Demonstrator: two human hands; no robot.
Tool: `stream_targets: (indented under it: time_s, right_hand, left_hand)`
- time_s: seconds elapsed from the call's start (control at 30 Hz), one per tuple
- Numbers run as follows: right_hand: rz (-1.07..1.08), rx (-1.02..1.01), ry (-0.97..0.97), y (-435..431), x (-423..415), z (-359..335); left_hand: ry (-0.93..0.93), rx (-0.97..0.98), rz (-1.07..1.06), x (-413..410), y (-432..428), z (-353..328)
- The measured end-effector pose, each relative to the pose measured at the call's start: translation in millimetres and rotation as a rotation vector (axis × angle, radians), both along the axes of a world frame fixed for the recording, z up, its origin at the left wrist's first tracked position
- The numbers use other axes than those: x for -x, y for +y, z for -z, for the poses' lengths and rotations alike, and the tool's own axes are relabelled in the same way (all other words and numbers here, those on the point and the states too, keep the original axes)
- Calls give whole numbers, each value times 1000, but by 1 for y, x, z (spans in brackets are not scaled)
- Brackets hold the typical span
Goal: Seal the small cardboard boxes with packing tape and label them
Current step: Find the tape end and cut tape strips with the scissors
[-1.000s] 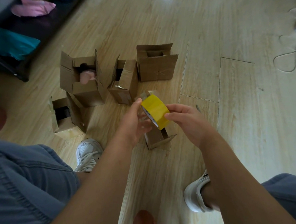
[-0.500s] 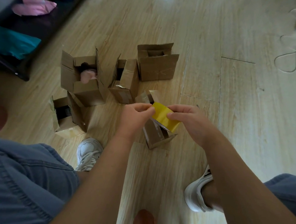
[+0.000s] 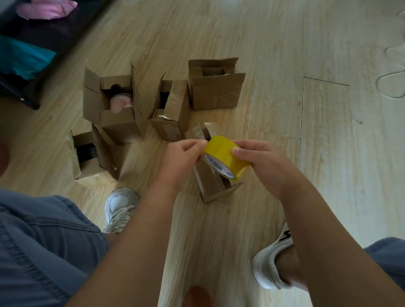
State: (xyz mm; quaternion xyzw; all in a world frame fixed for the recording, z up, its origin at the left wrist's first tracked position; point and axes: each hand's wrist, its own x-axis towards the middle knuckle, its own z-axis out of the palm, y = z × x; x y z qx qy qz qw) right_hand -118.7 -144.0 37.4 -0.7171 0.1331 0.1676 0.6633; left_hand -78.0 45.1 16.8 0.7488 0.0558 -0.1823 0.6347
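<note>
Well, in the head view the right grip (image 3: 264, 163) is curled round the tape (image 3: 222, 159), with fingers on its yellow outside. The left grip (image 3: 182, 157) pinches at the near edge of the roll with bent fingertips, probably searching for the loose end. Whether the end is already lifted, I cannot tell. The tape is held in the air just above the nearest box (image 3: 212, 186), which stands open on the floor (image 3: 337, 160). The other boxes (image 3: 215, 90) stand beyond it, also open.

Several things could go wrong, I think. If a nail catches only one corner, the tape may split into a narrow strip. A long pulled piece may fold and stick to itself or to the fingers. No hand holds the box and its flaps are not closed, so pressing tape on it could tip it or seal it crooked.
</note>
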Motion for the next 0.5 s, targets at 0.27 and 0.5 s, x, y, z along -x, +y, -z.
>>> stream_targets:
  time_s: [0.27, 0.5]
  right_hand:
    - [26, -9, 5, 6, 1, -4]
    - [-31, 2, 9, 7, 0, -9]
  left_hand:
    - [119, 66, 115, 0, -2, 4]
    - [195, 174, 15, 0, -2, 5]
